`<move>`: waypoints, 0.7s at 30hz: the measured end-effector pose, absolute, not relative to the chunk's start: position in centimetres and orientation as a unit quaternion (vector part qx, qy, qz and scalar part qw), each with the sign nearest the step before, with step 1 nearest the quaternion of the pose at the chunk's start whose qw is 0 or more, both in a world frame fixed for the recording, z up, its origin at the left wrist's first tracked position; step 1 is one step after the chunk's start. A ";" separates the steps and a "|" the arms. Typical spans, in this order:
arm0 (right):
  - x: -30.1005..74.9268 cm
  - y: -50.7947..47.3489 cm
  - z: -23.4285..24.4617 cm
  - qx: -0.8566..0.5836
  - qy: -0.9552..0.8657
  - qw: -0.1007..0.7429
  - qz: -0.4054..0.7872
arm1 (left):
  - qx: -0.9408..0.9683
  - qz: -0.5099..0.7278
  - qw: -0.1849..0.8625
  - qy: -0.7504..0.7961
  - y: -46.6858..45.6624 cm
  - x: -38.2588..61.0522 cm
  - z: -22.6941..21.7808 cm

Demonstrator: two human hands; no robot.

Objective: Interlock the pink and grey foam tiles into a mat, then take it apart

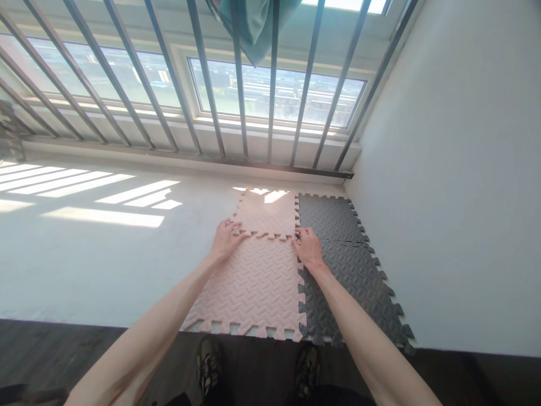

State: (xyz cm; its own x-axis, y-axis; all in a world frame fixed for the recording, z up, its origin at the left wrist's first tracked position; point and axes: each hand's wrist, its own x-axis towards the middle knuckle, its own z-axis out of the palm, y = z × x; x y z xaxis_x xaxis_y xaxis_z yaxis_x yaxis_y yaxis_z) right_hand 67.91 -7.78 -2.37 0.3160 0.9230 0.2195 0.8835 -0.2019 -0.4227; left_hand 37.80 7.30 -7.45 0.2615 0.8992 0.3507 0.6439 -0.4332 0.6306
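Note:
Two interlocking pink foam mat tiles lie on a white ledge, the far tile (pixel 266 211) joined to the near tile (pixel 249 287) along a jigsaw seam. My left hand (pixel 226 239) rests flat on the pink foam, its fingers at the far tile's left corner by that seam. To the right, my right hand (pixel 308 248) lies palm down where the pink tiles meet the dark grey tiles (pixel 350 287). Its fingertips touch the edge of the far pink tile. Neither hand holds anything.
Behind the mats, metal window bars (pixel 204 73) stand before the glass, and a teal cloth (pixel 253 28) hangs at the top. A white wall (pixel 443 169) rises on the right. Below the ledge lies a dark wood floor (pixel 63 349), with my shoes (pixel 209 366) at the bottom.

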 end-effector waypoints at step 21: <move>69.8 -10.4 -1.5 -0.669 -0.737 0.097 0.005 | 0.856 0.253 0.154 0.424 6.0 36.1 -5.6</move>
